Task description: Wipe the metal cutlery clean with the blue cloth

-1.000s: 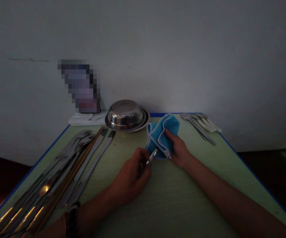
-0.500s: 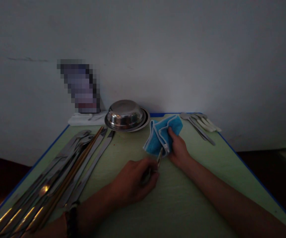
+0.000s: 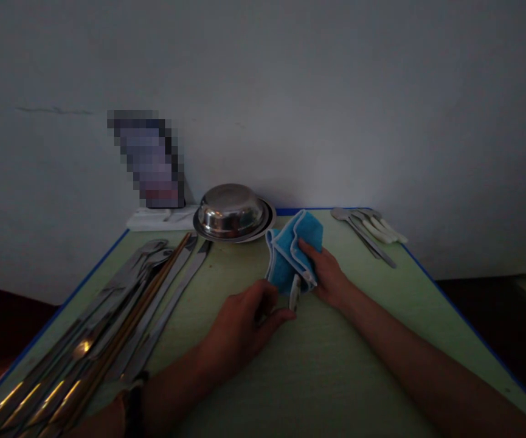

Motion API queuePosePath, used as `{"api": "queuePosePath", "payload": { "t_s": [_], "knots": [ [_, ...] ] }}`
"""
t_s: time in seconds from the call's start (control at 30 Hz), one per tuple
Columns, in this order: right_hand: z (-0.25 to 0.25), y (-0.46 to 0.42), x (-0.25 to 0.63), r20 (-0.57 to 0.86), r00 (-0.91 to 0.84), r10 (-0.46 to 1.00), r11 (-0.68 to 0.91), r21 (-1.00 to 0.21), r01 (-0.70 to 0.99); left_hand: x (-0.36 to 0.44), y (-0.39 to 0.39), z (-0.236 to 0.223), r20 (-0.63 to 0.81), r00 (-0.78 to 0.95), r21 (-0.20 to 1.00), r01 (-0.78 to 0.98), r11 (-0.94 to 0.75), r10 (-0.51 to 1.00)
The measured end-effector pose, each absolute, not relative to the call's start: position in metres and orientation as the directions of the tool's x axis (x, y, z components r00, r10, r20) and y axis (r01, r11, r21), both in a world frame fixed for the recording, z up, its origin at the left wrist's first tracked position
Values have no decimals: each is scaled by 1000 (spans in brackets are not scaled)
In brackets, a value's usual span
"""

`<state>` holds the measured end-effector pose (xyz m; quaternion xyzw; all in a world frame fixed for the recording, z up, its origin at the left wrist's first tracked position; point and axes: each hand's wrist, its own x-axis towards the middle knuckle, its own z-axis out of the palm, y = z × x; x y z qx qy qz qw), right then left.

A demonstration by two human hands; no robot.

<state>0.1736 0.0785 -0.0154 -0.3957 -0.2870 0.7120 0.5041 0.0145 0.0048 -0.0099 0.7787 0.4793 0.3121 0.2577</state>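
Note:
A folded blue cloth (image 3: 285, 252) with white edging is bunched in my right hand (image 3: 331, 274), the thumb pressed on top. From the cloth's lower edge pokes the pale, flat handle of a utensil (image 3: 295, 293); its other end is hidden inside the folds, so its kind does not show. My left hand (image 3: 249, 322) is curled at the handle's lower end, the thumb touching it. Both hands are above the green table (image 3: 335, 377), in front of an upturned metal bowl (image 3: 230, 210).
On the left lie several metal utensils (image 3: 121, 292) and wooden chopsticks (image 3: 153, 286). Spoons and pale-handled cutlery (image 3: 372, 228) rest at the back right. A blurred-out upright object (image 3: 148, 158) stands on a white base (image 3: 162, 220) against the wall (image 3: 335, 121).
The cloth and my right hand have shifted slightly left. The pale handle has turned to show its broader face, and my left fingers have moved a little left of it.

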Motion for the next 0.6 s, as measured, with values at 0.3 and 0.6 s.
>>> {"api": "queuePosePath", "payload": {
  "t_s": [0.3,0.6],
  "knots": [
    [-17,80,173,-277,-238,931,-363,-774,-519,14,11,-3,69,412,704,625,-337,909],
    [-22,84,170,-220,39,975,-166,-830,-532,11,1,-8,290,613,588,492,-642,735]
  ]
}}
